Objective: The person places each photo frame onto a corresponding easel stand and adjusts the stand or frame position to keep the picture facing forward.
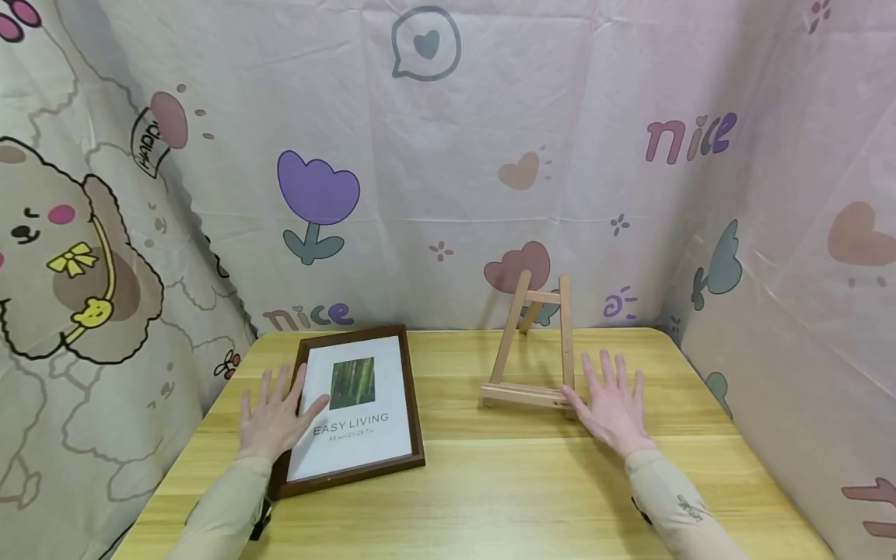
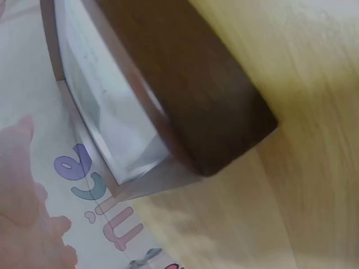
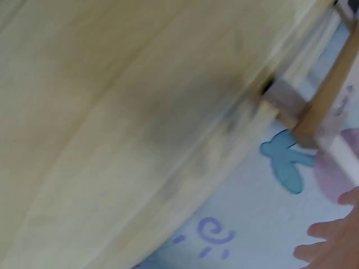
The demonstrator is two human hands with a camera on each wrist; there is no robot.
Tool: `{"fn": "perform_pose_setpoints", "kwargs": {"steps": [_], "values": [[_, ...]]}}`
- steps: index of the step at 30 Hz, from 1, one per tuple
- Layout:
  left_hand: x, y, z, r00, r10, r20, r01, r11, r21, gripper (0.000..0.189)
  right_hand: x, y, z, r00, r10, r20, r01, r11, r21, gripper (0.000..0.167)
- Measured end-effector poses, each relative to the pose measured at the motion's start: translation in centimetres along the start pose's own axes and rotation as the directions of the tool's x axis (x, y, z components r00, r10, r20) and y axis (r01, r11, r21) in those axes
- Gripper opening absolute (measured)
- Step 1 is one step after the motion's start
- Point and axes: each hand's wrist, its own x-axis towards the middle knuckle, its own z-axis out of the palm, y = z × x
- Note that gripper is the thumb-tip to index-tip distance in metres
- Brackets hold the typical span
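A dark brown picture frame (image 1: 358, 447) lies on the table at the left, its white sheet reading EASY LIVING under a small green picture. Across its left edge my left hand (image 1: 271, 416) is spread, the thumb over the white sheet in the head view. The left wrist view shows a thick corner of the picture frame (image 2: 207, 95) up close and part of the left hand (image 2: 33, 218). A small wooden easel (image 1: 568, 334) stands at the right, toward the back. My right hand (image 1: 616, 408) is spread beside it, thumb right at the ledge's right end.
The light wooden table (image 1: 462, 498) ends at a printed curtain (image 1: 448, 194) behind it. More curtain hangs close along the left and right sides. Both forearms reach in from the front, and a dark band (image 1: 261, 519) shows under the left sleeve.
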Motion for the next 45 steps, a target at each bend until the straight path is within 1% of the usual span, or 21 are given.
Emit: {"fn": "perform_pose_setpoints", "kwargs": {"steps": [4, 7, 11, 14, 16, 22, 26, 29, 31, 34, 36, 39, 42, 45], "values": [[-0.5, 0.1, -0.6, 0.999, -0.017, 0.044, 0.02, 0.999, -0.049, 0.094, -0.1, -1.7, -0.3, 1.0, -0.012, -0.009, 0.012, 1.0, -0.019, 0.083], [-0.9, 0.2, -1.2, 0.996, -0.028, 0.088, 0.037, 0.995, -0.095, 0.096, -0.3, -3.3, -0.5, 1.0, -0.027, -0.004, 0.027, 1.0, -0.002, 0.084], [-1.4, 0.6, -1.8, 0.986, -0.045, 0.161, 0.071, 0.985, -0.158, 0.101, -0.3, -5.6, -0.5, 0.998, -0.055, -0.021, 0.055, 0.998, 0.03, 0.086], [-1.7, 0.7, -2.0, 0.976, -0.053, 0.21, 0.094, 0.977, -0.19, 0.106, -0.3, -7.1, -0.5, 0.998, -0.057, -0.034, 0.059, 0.997, 0.044, 0.087], [-1.8, 0.7, -1.9, 0.971, -0.054, 0.233, 0.103, 0.973, -0.205, 0.107, -0.3, -8.1, -0.4, 0.998, -0.056, -0.03, 0.058, 0.996, 0.061, 0.087], [-2.0, 0.7, -1.5, 0.961, -0.049, 0.273, 0.115, 0.966, -0.233, 0.109, -0.4, -10.7, 0.4, 0.996, -0.092, -0.008, 0.092, 0.987, 0.13, 0.085], [-2.2, 0.3, -1.0, 0.96, -0.035, 0.277, 0.108, 0.961, -0.253, 0.11, -0.5, -12.4, 1.2, 0.991, -0.131, -0.016, 0.132, 0.977, 0.166, 0.084], [-2.4, 0.1, -0.7, 0.959, -0.028, 0.282, 0.11, 0.953, -0.281, 0.111, -0.5, -13.8, 1.8, 0.987, -0.158, 0.003, 0.154, 0.97, 0.188, 0.084], [-2.6, 0.0, -0.6, 0.953, -0.031, 0.3, 0.125, 0.945, -0.301, 0.112, -0.5, -14.7, 2.2, 0.984, -0.175, 0.036, 0.164, 0.965, 0.204, 0.084], [-2.7, -0.1, -0.4, 0.945, -0.035, 0.325, 0.149, 0.932, -0.332, 0.114, -0.4, -15.9, 2.7, 0.975, -0.213, 0.065, 0.191, 0.949, 0.249, 0.084], [-2.8, -0.2, -0.2, 0.944, -0.031, 0.328, 0.151, 0.925, -0.347, 0.115, -0.3, -16.6, 3.1, 0.966, -0.249, 0.073, 0.22, 0.935, 0.277, 0.083], [-2.9, -0.3, 0.0, 0.945, -0.029, 0.325, 0.154, 0.919, -0.363, 0.116, -0.2, -17.6, 3.6, 0.949, -0.303, 0.087, 0.259, 0.906, 0.334, 0.083], [-2.9, -0.6, 0.3, 0.943, -0.035, 0.331, 0.166, 0.911, -0.377, 0.117, -0.1, -18.5, 4.0, 0.932, -0.328, 0.152, 0.241, 0.877, 0.415, 0.084], [-2.9, -0.9, 0.5, 0.939, -0.042, 0.342, 0.181, 0.905, -0.386, 0.12, 0.0, -19.3, 4.4, 0.911, -0.332, 0.244, 0.174, 0.846, 0.504, 0.086]]}}
